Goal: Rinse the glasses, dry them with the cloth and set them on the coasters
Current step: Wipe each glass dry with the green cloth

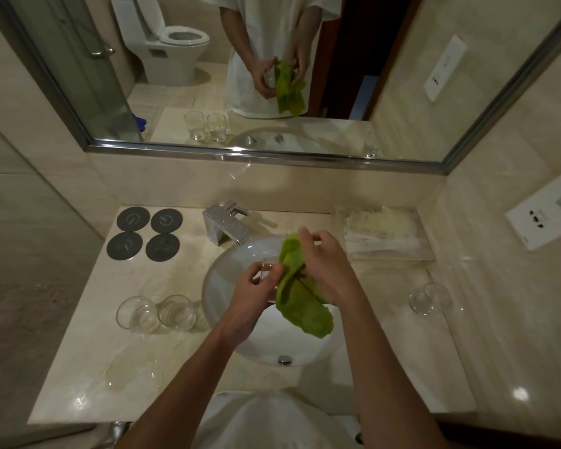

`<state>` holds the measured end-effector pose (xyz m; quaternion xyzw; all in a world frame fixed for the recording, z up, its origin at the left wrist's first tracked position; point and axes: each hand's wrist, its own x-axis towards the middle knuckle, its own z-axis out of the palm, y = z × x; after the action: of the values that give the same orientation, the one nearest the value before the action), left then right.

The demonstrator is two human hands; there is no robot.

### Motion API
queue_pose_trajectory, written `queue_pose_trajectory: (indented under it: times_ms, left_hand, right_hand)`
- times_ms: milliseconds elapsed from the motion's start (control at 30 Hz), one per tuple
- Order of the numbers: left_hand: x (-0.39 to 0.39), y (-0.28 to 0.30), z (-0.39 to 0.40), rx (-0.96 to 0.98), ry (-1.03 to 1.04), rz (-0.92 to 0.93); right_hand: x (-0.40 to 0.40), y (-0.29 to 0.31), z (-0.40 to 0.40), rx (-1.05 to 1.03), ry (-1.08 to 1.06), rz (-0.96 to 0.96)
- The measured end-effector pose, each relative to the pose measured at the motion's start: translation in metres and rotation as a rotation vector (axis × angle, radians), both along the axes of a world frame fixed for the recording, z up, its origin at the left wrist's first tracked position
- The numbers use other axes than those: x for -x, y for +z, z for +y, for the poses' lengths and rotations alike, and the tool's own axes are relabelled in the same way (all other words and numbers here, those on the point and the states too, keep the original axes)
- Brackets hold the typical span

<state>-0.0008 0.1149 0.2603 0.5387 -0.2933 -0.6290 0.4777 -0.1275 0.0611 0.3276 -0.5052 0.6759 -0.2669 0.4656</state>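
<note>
Over the white sink (227,322) my left hand (250,293) grips a clear glass (266,270) on its side. My right hand (324,264) holds a green cloth (300,299) pushed against the glass's mouth; the cloth's loose end hangs into the basin. Two more clear glasses (136,312) (177,312) stand upright on the counter left of the sink. Another glass (429,298) stands right of the sink. Several dark round coasters (148,233) lie bare at the counter's back left.
A chrome tap (227,223) stands behind the basin. A clear tray of white packets (382,231) sits at the back right. A large mirror (272,76) covers the wall above. A wet patch (133,371) lies on the counter's front left.
</note>
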Motion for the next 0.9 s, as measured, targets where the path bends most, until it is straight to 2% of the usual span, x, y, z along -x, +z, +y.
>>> queue_pose_trajectory:
  times_ms: [133, 233, 333, 400, 500, 600, 767, 900]
  left_hand:
    - [-0.003, 0.002, -0.001, -0.012, -0.003, 0.028]
    - [-0.005, 0.003, -0.002, -0.052, 0.004, 0.054]
    - [-0.008, 0.004, -0.005, -0.07, 0.02, 0.06]
    - [-0.01, 0.007, -0.007, -0.081, 0.026, 0.081]
    - [-0.013, 0.009, -0.01, -0.115, 0.024, 0.145]
    - [-0.016, 0.011, -0.01, -0.132, 0.04, 0.226]
    - [-0.017, 0.006, -0.01, -0.212, 0.08, 0.319]
    - [-0.02, 0.002, -0.011, -0.298, 0.072, 0.379]
  right_hand:
    - [-0.001, -0.003, 0.001, 0.034, -0.027, -0.069]
    - [-0.002, -0.002, 0.005, 0.259, 0.01, 0.04]
    - [-0.001, -0.004, 0.006, 0.412, 0.211, 0.014]
    - [-0.002, -0.011, 0.011, 0.365, 0.389, 0.048]
    - [-0.003, -0.024, 0.019, 0.375, 0.52, 0.186]
    - [-0.003, -0.029, 0.023, 0.378, 0.514, 0.148]
    - [-0.009, -0.028, 0.028, 0.427, 0.385, 0.101]
    - [-0.011, -0.03, 0.028, 0.43, 0.392, 0.173]
